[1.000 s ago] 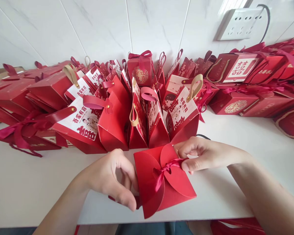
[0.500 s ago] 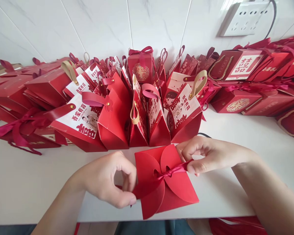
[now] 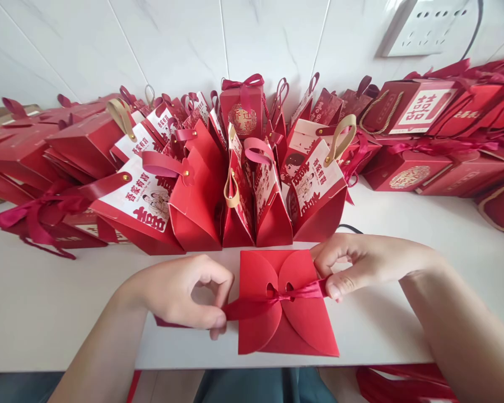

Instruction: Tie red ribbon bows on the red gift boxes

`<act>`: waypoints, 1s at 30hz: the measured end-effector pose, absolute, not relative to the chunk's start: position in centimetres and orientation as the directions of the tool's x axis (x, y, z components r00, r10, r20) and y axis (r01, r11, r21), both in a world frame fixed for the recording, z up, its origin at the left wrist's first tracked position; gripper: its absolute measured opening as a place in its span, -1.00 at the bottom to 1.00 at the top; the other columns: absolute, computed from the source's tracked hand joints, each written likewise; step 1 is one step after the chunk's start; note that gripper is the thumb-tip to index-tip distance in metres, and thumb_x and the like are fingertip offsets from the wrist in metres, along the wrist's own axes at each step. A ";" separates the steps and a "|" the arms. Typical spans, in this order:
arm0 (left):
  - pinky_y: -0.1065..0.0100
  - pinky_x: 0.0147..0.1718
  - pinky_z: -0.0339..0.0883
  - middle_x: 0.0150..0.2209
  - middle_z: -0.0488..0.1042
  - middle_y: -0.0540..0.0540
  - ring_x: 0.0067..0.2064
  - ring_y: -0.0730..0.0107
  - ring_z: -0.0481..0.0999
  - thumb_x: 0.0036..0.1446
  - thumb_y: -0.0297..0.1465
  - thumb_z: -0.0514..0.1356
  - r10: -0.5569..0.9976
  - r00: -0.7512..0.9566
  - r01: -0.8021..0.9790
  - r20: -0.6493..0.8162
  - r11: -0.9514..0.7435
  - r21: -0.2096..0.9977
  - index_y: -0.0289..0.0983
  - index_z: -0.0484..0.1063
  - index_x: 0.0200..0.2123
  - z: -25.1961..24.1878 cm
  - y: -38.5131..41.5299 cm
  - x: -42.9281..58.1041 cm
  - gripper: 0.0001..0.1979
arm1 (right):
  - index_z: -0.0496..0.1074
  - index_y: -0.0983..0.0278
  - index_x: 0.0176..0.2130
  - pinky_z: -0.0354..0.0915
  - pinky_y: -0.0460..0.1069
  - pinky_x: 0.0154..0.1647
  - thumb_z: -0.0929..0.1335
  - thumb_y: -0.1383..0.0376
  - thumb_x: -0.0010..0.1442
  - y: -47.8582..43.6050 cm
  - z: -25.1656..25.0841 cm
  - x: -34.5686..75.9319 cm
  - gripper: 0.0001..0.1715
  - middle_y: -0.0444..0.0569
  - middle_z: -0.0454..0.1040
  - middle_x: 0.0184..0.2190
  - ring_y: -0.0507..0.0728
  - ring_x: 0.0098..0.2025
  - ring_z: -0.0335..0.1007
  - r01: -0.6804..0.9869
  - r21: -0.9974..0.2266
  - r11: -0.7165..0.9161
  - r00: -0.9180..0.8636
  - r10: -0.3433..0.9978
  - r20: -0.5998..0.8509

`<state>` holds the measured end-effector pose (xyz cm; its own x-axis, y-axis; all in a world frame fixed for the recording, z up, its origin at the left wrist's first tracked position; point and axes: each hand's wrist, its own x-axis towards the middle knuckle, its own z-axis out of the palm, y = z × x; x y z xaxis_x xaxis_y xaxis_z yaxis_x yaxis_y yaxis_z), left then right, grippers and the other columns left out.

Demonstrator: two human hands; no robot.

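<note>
A red gift box (image 3: 286,333) with curved, overlapping flaps lies near the table's front edge. A dark red ribbon (image 3: 304,292) passes over it and is knotted at the middle, beside two small holes in the flaps. To the left of the box, my left hand (image 3: 189,294) pinches one end of the ribbon between thumb and fingers. My right hand (image 3: 355,266) is closed on the other end, at the box's right edge. Between both hands the ribbon is drawn out nearly straight. The fingertips of my right hand are partly hidden behind its thumb.
Behind the box stand several red and white gift bags (image 3: 193,207) with loop handles. Red boxes are piled at the left (image 3: 21,151) and more boxes (image 3: 420,168) at the right. A white power strip (image 3: 428,31) is on the tiled wall. A black cable (image 3: 350,228) lies on the white table (image 3: 428,224).
The box has turned to lie squarer to the table edge. My left hand has risen slightly and moved left, pulling its ribbon end straighter; my right hand has shifted slightly right.
</note>
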<state>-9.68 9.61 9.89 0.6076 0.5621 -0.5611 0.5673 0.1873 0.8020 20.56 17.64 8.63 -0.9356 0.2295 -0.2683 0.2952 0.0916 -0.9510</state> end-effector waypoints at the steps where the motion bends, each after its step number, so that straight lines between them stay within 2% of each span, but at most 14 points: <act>1: 0.51 -0.46 0.30 -0.52 0.51 0.04 -0.43 0.46 0.51 -0.02 -0.36 0.28 0.547 0.579 0.571 -0.605 0.257 0.780 -0.25 0.27 -0.51 9.8 9.6 -9.6 -0.79 | 0.36 0.34 -0.55 0.05 -0.13 -0.53 0.44 0.13 0.18 17.6 8.7 20.5 -0.58 -0.18 0.29 -0.58 -0.06 -0.51 0.12 0.289 -0.953 0.087 -0.938 0.222 -0.265; 3: 0.51 -0.54 0.26 -0.61 0.39 0.13 -0.51 0.46 0.47 -0.12 -0.30 0.37 0.539 0.525 0.576 -0.659 0.345 0.741 -0.24 0.29 -0.46 9.7 9.6 -9.6 -0.70 | 0.44 0.37 -0.53 0.07 -0.13 -0.52 0.44 0.18 0.19 17.5 8.8 20.5 -0.63 -0.16 0.32 -0.57 -0.07 -0.50 0.17 0.284 -0.955 0.083 -0.944 0.200 -0.263; 6: 0.55 -0.62 0.11 -0.66 0.24 0.17 -0.58 0.56 0.32 -0.19 -0.25 0.42 0.532 0.514 0.613 -0.673 0.321 0.722 -0.25 0.31 -0.49 9.7 10.0 -9.7 -0.65 | 0.56 0.40 -0.46 0.10 -0.14 -0.50 0.44 0.20 0.19 17.4 8.9 20.5 -0.68 -0.11 0.38 -0.53 -0.06 -0.47 0.23 0.288 -0.954 0.081 -0.943 0.197 -0.268; 10: 0.54 -0.62 0.03 -0.62 0.30 0.10 -0.55 0.60 0.23 -0.10 -0.17 0.36 0.526 0.530 0.671 -0.665 0.219 0.708 -0.29 0.30 -0.60 9.7 10.5 -9.5 -0.63 | 0.60 0.39 -0.44 0.06 -0.13 -0.53 0.47 0.17 0.15 17.4 8.9 20.5 -0.68 -0.14 0.31 -0.55 -0.06 -0.49 0.17 0.314 -0.947 0.066 -0.928 0.233 -0.291; 15: 0.53 -0.55 0.11 -0.56 0.38 0.06 -0.50 0.55 0.30 -0.04 -0.30 0.29 0.525 0.535 0.672 -0.662 0.211 0.710 -0.28 0.32 -0.57 9.6 10.7 -8.8 -0.76 | 0.61 0.38 -0.45 0.03 -0.11 -0.53 0.42 0.06 0.19 17.5 8.6 20.4 -0.57 -0.15 0.27 -0.58 -0.04 -0.51 0.13 0.332 -0.938 0.100 -0.928 0.210 -0.307; 23: 0.49 -0.56 0.10 -0.60 0.37 0.04 -0.53 0.49 0.32 -0.02 -0.34 0.22 0.482 0.524 0.717 -0.702 0.196 0.669 -0.26 0.27 -0.60 9.7 10.9 -8.7 -0.78 | 0.59 0.39 -0.47 0.10 -0.09 -0.47 0.39 0.00 0.21 17.6 9.0 21.0 -0.49 -0.10 0.31 -0.55 -0.02 -0.49 0.18 0.367 -0.919 0.147 -0.921 0.200 -0.336; 27: 0.49 -0.59 0.05 -0.63 0.30 0.07 -0.56 0.52 0.25 -0.01 -0.34 0.21 0.486 0.496 0.747 -0.720 0.184 0.639 -0.25 0.21 -0.61 9.8 11.0 -9.0 -0.75 | 0.58 0.38 -0.47 0.10 -0.10 -0.49 0.38 0.05 0.23 17.5 9.5 21.4 -0.52 -0.09 0.31 -0.53 -0.03 -0.50 0.18 0.372 -0.916 0.149 -0.920 0.191 -0.343; 30: 0.49 -0.62 -0.03 -0.64 0.20 0.08 -0.56 0.55 0.16 -0.02 -0.31 0.24 0.509 0.496 0.756 -0.703 0.145 0.638 -0.26 0.21 -0.61 9.7 11.1 -9.2 -0.72 | 0.56 0.38 -0.48 0.07 -0.10 -0.52 0.36 0.05 0.25 17.5 9.7 21.5 -0.51 -0.11 0.30 -0.55 -0.05 -0.53 0.15 0.432 -0.889 0.148 -0.895 0.188 -0.404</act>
